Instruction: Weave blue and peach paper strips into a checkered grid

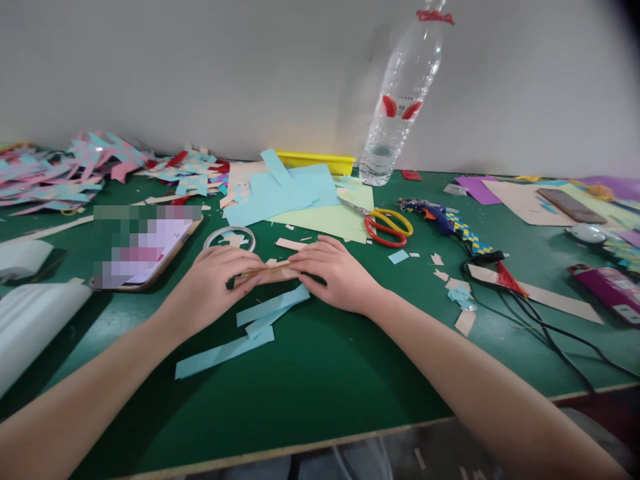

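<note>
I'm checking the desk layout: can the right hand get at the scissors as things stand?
Probably yes: the scissors lie just beyond the right hand, with nothing standing between. Its fingers are on a paper strip, though, so it would likely have to leave that first.

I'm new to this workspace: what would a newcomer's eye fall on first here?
Probably the tall, clear plastic bottle with red markings, at the back of the green table before the grey wall. Next, perhaps, the bare left hand and bare right hand near the centre, holding a narrow, pale beige paper strip between them. The loose heap of pink and light-blue paper strips at the back left also stands out.
</note>
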The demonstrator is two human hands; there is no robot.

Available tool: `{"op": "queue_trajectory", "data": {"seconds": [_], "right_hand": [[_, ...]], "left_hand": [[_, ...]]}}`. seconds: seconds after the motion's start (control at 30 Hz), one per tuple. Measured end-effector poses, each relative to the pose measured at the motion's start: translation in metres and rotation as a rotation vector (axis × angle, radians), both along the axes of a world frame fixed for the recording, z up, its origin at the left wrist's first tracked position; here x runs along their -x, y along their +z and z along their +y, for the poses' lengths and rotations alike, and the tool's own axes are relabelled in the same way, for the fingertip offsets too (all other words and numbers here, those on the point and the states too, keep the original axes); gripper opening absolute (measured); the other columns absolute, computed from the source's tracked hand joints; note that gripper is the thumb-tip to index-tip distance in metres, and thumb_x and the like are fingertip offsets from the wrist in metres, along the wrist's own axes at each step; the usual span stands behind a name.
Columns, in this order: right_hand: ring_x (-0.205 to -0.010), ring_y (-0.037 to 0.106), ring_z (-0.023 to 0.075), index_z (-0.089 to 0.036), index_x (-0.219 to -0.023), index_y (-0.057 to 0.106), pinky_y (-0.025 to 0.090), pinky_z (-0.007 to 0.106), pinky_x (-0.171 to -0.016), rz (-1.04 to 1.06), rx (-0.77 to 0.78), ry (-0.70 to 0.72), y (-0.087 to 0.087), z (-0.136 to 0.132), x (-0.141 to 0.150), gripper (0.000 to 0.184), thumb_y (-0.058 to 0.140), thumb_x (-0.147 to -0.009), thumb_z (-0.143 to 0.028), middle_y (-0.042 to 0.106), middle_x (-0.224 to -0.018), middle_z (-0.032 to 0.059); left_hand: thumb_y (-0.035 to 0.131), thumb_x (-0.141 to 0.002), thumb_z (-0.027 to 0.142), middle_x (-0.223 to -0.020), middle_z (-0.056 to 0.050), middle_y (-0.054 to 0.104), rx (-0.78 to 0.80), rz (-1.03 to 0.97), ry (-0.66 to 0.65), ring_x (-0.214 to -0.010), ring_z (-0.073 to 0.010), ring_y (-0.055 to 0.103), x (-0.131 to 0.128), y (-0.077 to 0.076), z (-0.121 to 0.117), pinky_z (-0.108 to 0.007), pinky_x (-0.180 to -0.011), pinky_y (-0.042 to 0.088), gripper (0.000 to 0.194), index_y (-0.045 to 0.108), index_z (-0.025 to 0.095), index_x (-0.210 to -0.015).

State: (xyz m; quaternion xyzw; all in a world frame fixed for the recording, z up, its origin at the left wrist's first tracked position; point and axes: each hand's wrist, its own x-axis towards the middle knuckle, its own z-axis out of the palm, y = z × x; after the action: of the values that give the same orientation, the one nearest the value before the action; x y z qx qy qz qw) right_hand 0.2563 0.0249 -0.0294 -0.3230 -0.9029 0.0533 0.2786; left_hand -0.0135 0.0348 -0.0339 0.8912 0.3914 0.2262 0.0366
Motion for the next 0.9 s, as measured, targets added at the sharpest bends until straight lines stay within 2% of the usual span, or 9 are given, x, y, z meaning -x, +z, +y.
{"op": "queue_trajectory", "data": {"seconds": [0.13,0.33,0.57,0.67,0.9], "right_hand": [[-0.121,0.06,0.0227,-0.017,-0.113,0.07,0.033,0.047,-0.115,-0.09,0.027,0.063,0.001,0.0,0.001,0.026,0.049,-0.098,-0.025,0.072,-0.12,0.0042],[-0.11,0.066,0.0213,-0.017,-0.099,0.074,0.039,0.045,-0.112,-0.082,0.044,0.006,0.0,0.001,0.0,0.028,0.048,-0.099,-0.025,0.075,-0.111,0.006],[-0.107,0.067,0.0216,-0.017,-0.097,0.074,0.038,0.047,-0.111,-0.091,0.06,-0.002,0.001,0.0,0.0,0.026,0.049,-0.098,-0.024,0.075,-0.109,0.0062],[-0.104,0.067,0.0208,-0.017,-0.091,0.074,0.037,0.046,-0.112,-0.083,0.053,-0.006,0.001,0.0,0.0,0.028,0.048,-0.099,-0.024,0.076,-0.106,0.0059],[-0.09,0.068,0.018,-0.016,-0.079,0.069,0.037,0.041,-0.11,-0.04,0.024,-0.063,0.004,-0.001,0.0,0.029,0.047,-0.097,-0.022,0.075,-0.09,0.0051]], "left_hand": [[0.047,-0.098,0.045,-0.11,-0.004,0.073,0.014,0.015,-0.004,-0.109,-0.0274,0.063,0.001,-0.001,0.001,-0.043,-0.095,0.04,0.029,0.068,0.026,-0.106],[0.05,-0.098,0.043,-0.106,-0.003,0.074,-0.003,0.026,-0.032,-0.106,-0.0257,0.065,-0.001,-0.001,0.001,-0.042,-0.094,0.038,0.026,0.069,0.026,-0.101],[0.049,-0.099,0.039,-0.104,-0.002,0.074,-0.031,0.052,-0.056,-0.102,-0.0242,0.066,-0.002,-0.001,-0.001,-0.042,-0.092,0.039,0.023,0.067,0.025,-0.101],[0.048,-0.099,0.039,-0.107,-0.004,0.073,-0.054,0.056,0.005,-0.106,-0.0262,0.065,0.001,-0.001,0.001,-0.043,-0.093,0.041,0.025,0.066,0.024,-0.105],[0.045,-0.098,0.035,-0.117,-0.01,0.07,-0.131,0.113,0.268,-0.11,-0.0291,0.062,0.014,0.001,0.007,-0.046,-0.095,0.046,0.031,0.063,0.019,-0.118]]}}
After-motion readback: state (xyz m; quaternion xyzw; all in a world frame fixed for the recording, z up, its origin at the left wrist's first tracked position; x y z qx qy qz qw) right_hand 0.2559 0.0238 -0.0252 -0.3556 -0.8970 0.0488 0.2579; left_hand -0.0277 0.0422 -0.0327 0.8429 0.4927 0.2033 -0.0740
